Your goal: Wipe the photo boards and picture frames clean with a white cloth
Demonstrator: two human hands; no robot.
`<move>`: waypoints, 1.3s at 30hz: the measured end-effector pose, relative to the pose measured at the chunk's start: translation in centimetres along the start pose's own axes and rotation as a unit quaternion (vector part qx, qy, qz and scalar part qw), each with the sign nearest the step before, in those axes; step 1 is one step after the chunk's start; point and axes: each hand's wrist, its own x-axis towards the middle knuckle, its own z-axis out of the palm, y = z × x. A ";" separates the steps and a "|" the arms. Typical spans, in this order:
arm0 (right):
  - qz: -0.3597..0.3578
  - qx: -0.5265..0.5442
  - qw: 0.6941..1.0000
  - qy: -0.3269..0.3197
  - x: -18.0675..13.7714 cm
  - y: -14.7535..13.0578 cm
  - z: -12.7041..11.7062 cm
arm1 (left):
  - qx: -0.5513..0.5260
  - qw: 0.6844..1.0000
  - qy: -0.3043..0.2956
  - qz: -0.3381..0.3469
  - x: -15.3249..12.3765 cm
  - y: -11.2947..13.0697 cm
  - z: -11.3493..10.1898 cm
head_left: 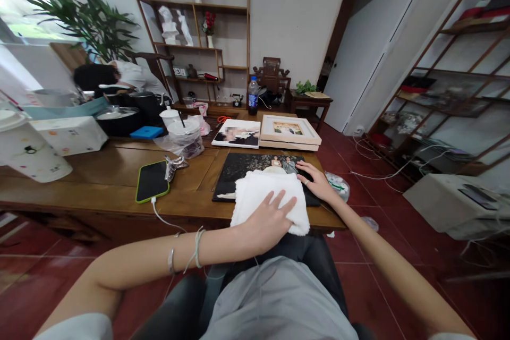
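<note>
A folded white towel [251, 196] lies over the near part of a dark photo panel [233, 170] at the table's front edge. My left hand [269, 223] rests flat on the towel with its fingers spread. At the panel's right side, my right hand [315, 180] touches the surface with fingers stretched out, a ring on one of them. Part of the printed picture shows beyond the towel; the rest is hidden beneath it.
Behind the panel lie a white photo print [235, 141] and framed pictures [295, 141]. A charging phone [152, 181], a plastic cup [184, 133] and a paper cup [30, 143] stand to the left. A bottle [253, 96] is at the back. Another person [139, 74] leans at far left.
</note>
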 end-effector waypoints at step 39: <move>-0.005 0.026 1.000 0.007 0.0 0.7 0.0 | -0.037 0.998 -0.056 -0.019 2.2 0.7 -1.8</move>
